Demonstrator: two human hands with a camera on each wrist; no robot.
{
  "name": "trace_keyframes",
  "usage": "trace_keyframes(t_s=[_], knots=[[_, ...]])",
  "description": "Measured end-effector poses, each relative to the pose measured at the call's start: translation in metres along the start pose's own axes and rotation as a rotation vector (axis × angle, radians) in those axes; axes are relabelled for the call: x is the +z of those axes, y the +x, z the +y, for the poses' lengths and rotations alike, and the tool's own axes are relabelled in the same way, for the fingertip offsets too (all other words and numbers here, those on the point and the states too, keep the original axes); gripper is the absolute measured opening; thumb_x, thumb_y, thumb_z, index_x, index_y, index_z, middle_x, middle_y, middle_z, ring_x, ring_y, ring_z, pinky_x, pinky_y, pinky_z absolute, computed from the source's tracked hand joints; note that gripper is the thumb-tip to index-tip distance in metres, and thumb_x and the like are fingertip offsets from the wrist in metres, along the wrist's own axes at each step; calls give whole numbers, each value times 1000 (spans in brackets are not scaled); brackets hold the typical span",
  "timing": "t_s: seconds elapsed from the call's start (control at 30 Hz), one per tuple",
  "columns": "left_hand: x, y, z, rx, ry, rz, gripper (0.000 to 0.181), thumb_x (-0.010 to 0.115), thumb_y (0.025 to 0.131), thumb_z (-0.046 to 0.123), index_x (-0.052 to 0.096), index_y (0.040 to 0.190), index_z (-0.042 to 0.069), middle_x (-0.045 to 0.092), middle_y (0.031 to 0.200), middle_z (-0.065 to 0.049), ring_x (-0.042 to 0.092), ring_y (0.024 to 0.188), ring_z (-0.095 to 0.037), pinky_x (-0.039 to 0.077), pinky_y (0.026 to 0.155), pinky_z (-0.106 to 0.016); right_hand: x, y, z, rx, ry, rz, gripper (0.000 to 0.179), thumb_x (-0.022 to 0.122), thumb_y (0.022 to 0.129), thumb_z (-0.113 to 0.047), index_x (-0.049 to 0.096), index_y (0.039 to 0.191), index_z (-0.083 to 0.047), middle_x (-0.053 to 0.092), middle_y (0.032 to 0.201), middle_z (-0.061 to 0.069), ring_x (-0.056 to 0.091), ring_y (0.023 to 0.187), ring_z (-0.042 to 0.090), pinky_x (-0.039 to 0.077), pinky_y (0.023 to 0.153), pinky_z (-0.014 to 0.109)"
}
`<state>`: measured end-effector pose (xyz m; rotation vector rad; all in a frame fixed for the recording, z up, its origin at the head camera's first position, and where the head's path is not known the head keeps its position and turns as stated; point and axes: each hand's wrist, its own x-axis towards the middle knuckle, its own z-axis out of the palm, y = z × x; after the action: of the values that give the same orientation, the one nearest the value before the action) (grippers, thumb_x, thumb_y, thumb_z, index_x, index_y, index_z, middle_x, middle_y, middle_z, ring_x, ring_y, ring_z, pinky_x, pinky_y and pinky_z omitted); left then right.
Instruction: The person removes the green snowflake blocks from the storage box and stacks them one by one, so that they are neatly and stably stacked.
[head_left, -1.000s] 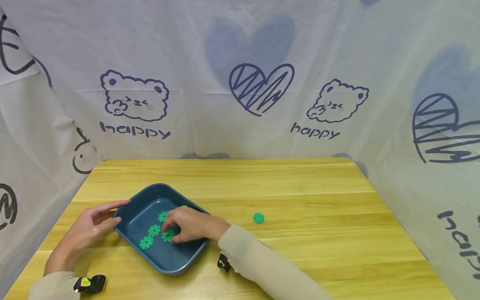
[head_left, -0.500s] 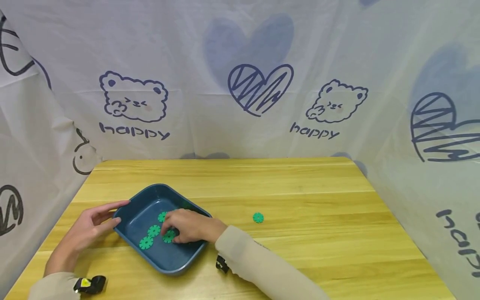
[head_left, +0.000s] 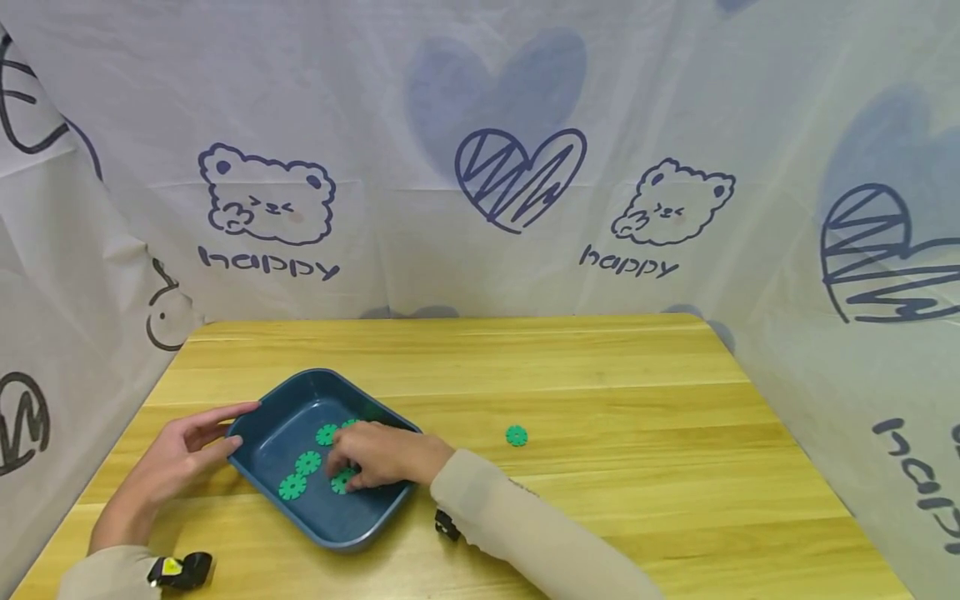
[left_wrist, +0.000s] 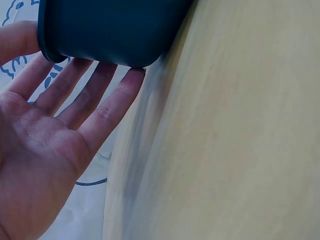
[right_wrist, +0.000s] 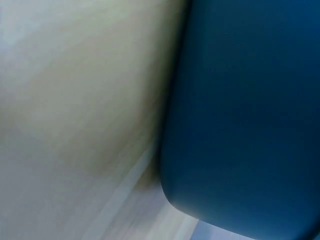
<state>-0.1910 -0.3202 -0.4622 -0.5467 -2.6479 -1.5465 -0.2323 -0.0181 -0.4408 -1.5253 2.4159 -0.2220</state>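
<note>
A dark blue rectangular basin stands on the left part of the table. My left hand holds its left corner, thumb at the rim and the other fingertips against the outer wall, as the left wrist view shows. Inside the basin my right hand has curled fingers at a green snowflake building disc, partly covered by the fingertips. Other green discs lie flat on the basin floor, some partly behind the right hand. The right wrist view shows only the basin's outer wall and table, not the fingers.
One more green disc lies on the wooden table, to the right of the basin. White curtains with bear and heart drawings hang behind the table and at both sides.
The right hand's fingers have closed in on one disc, which has shifted slightly right and toward the near side. The left hand and the basin stay practically where they were.
</note>
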Motion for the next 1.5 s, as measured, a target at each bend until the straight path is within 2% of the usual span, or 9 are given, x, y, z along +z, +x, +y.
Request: trace_keyframes(t_s=[0.27, 0.57, 0.83, 1.13, 1.33, 1.5], knots=[[0, 0, -2, 7, -6, -3, 45, 63, 100, 5, 56, 144, -3, 55, 134, 36, 57, 117, 19, 47, 91, -3, 0, 0, 1, 28, 18, -12, 24, 81, 91, -24, 79, 114, -17, 75, 106, -7, 63, 90, -3, 47, 77, 5], [-1, 0, -2, -8, 0, -3, 46, 64, 100, 7, 56, 144, -2, 55, 133, 36, 58, 115, 19, 48, 89, -3, -1, 0, 4, 18, 52, -7, 24, 83, 88, -23, 80, 110, -15, 76, 99, -7, 63, 87, -4, 47, 75, 4], [-1, 1, -1, -16, 0, -5, 46, 64, 100, 6, 56, 144, -2, 55, 133, 37, 57, 115, 20, 48, 89, -3, -9, -6, 4, -5, 145, 39, 23, 84, 86, -20, 80, 108, -11, 76, 98, -5, 61, 80, -5, 47, 71, 2], [0, -1, -2, -36, -25, -11, 47, 63, 101, 7, 54, 147, -1, 55, 133, 36, 58, 115, 19, 48, 89, -4, -27, -28, 10, 0, 214, 100, 24, 82, 88, -19, 79, 111, -12, 72, 106, -4, 63, 83, -3, 48, 74, 3], [1, -1, -3, -19, -30, -12, 47, 62, 101, 6, 54, 146, -2, 55, 134, 35, 58, 116, 18, 48, 90, -4, -39, -52, 20, -14, 251, 166, 23, 82, 88, -18, 79, 109, -10, 73, 103, 0, 64, 83, 1, 50, 74, 4], [1, -1, -3, -15, -31, -10, 47, 63, 101, 7, 54, 146, -2, 55, 134, 35, 57, 117, 18, 48, 90, -4, -44, -74, 30, 18, 299, 197, 22, 82, 87, -16, 79, 108, -7, 72, 102, 3, 66, 84, 6, 53, 72, 8]])
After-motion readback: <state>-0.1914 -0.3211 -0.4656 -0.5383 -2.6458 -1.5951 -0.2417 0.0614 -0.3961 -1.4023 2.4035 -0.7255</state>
